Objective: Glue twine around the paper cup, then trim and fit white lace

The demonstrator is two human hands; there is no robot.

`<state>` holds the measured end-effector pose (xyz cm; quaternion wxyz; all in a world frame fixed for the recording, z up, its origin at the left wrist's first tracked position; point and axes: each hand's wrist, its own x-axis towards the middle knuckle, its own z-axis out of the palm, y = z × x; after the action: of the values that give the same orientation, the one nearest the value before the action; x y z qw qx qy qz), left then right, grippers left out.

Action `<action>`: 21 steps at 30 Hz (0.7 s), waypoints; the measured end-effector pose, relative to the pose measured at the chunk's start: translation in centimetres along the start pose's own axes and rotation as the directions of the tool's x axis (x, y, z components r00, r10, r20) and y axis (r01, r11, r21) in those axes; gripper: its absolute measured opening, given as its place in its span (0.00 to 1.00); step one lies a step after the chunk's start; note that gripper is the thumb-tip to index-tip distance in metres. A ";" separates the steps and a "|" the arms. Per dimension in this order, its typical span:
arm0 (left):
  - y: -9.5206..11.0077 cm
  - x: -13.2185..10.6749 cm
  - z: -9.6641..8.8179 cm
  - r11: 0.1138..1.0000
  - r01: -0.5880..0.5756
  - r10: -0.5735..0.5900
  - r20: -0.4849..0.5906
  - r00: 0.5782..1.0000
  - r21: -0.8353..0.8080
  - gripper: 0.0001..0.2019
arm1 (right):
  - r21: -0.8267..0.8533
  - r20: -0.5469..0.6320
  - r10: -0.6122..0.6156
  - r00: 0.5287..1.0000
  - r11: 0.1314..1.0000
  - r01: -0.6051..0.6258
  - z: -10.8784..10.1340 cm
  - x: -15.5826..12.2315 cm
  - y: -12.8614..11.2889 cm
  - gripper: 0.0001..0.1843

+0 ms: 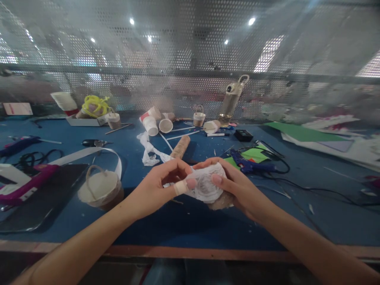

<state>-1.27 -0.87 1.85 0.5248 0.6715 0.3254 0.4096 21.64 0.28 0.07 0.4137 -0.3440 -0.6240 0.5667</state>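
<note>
Between both hands is a white lace ribbon (204,183), bunched over a small brownish piece (222,201) whose kind I cannot make out. My left hand (168,180), with a bandage on its thumb, pinches the lace from the left. My right hand (234,182) grips the bundle from the right, its thumb pressed on the lace. A loose lace strip (150,152) trails over the table behind the left hand. Just beyond lies a twine-wrapped roll (180,147). To the left stands a small handled basket (101,186) with a pale top.
A blue glue gun (249,163) with a black cable lies right of my hands. Paper cups (150,122), a water bottle (231,101) and a tiny basket (199,116) stand along the back. Green paper (303,132) is at the right, a magenta tool (29,184) at the left.
</note>
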 end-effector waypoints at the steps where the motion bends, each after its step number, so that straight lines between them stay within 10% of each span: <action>1: 0.0 0.0 0.0 0.999 0.028 -0.027 0.029 0.999 -0.017 0.11 | -0.023 -0.004 -0.010 1.000 1.000 0.010 0.0 0.0 -0.1 0.20; 13: 0.4 0.2 0.3 0.991 0.132 -0.135 0.089 0.987 0.036 0.14 | -0.183 0.045 -0.154 0.987 0.970 0.159 0.5 -0.5 -0.7 0.22; 21: 0.5 -0.6 0.0 0.994 -0.107 0.101 -0.169 0.980 -0.029 0.10 | -0.276 0.228 -0.266 0.937 0.905 0.324 0.4 -0.3 -0.4 0.19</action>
<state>-1.57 -1.50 2.21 0.4860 0.6408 0.3250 0.4976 21.42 -0.18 0.40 0.3760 -0.2514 -0.7856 0.4221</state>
